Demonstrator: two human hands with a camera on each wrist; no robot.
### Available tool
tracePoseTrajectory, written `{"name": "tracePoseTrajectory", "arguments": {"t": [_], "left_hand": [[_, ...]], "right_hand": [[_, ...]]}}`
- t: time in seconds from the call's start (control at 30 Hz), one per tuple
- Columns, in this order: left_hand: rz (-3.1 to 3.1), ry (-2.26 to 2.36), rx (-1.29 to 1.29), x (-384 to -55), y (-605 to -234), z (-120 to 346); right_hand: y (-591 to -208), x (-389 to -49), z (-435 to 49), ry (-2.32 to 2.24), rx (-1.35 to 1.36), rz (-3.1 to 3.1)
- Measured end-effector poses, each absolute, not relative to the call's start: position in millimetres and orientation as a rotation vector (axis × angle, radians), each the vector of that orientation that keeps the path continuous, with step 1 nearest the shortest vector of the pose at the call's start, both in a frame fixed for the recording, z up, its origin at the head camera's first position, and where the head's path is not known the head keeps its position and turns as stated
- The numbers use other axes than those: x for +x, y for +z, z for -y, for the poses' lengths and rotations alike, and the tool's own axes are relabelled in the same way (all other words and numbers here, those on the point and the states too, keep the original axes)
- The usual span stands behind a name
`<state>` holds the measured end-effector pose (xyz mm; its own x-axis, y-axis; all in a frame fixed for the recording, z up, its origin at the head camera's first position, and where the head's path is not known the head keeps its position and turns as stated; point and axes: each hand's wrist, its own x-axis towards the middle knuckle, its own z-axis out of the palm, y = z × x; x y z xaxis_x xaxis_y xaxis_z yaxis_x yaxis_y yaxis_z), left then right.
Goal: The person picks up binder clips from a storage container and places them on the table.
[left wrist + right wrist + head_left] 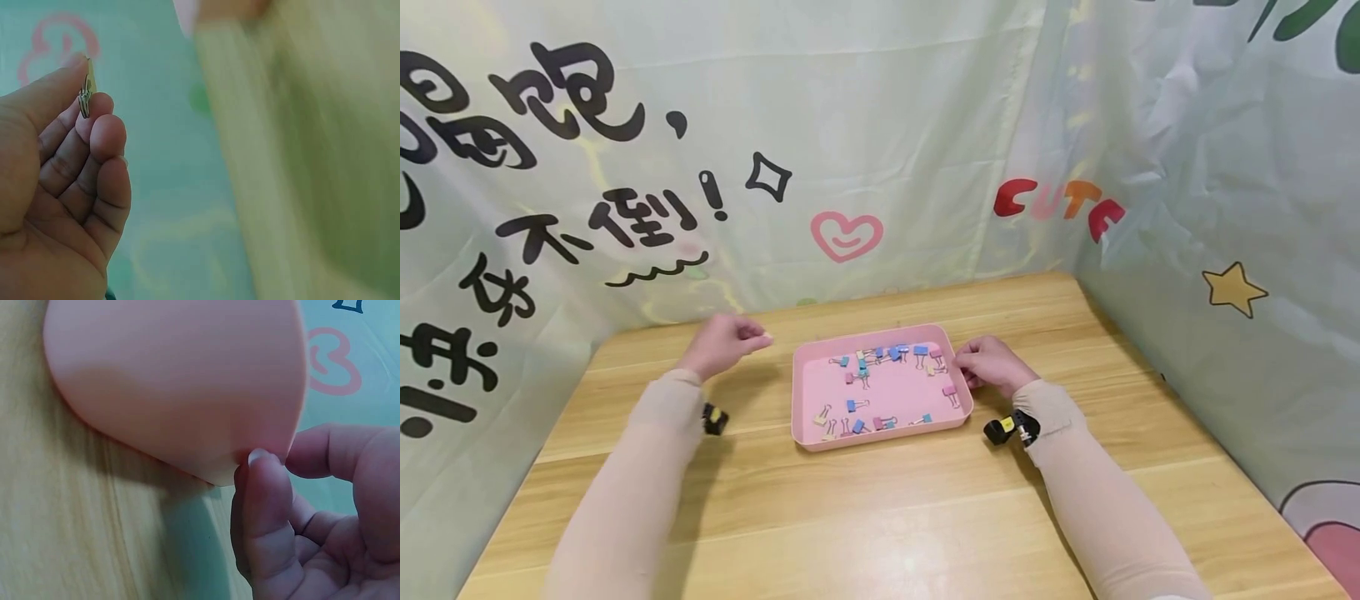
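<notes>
My left hand [722, 345] is raised to the left of the pink tray [912, 402]. Between thumb and fingertip it pinches a small yellowish binder clip [86, 100], with its metal handles toward the palm in the left wrist view. The right hand [996, 365] is at the tray's right side, where thumb and finger pinch the wall by the rim, as the right wrist view shows. Inside the tray lie several small binder clips in blue, pink, yellow and teal, among them a blue clip [921, 351] near the back and a pink clip [951, 391] by the right wall.
The tray stands on a light wooden table [880, 508]. Printed fabric [925, 150] hangs along the table's back and right sides. A black wrist camera [715, 418] is on the left wrist, and another wrist camera [1000, 430] is on the right.
</notes>
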<state>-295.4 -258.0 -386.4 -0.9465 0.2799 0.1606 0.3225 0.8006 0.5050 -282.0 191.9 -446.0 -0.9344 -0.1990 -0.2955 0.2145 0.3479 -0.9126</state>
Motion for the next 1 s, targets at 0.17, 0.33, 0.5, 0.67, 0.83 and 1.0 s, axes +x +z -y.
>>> {"name": "tracePoseTrajectory", "arguments": {"t": [0.17,0.33,0.5,0.67,0.83,1.0], "left_hand": [[2.935,-0.771,-0.296,-271.8,-396.8,326.4],[2.987,-0.740,-0.199,-252.8,-414.0,374.4],[3.041,-0.713,-0.145,-241.1,-434.8,399.6],[3.080,-0.684,-0.133,-236.3,-448.1,403.9],[3.081,-0.682,-0.142,-235.4,-453.0,398.7],[3.076,-0.685,-0.130,-234.1,-454.0,397.1]], "right_hand": [[-445.7,-280.4,-189.9,-1.598,0.005,-2.274],[-444.8,-280.3,-190.3,-1.591,0.014,-2.288],[-444.2,-280.3,-190.3,-1.595,0.008,-2.283],[-443.1,-280.0,-190.5,-1.599,0.012,-2.275],[-442.8,-280.1,-190.6,-1.610,0.011,-2.262],[-444.0,-280.2,-191.0,-1.605,0.010,-2.268]]}}
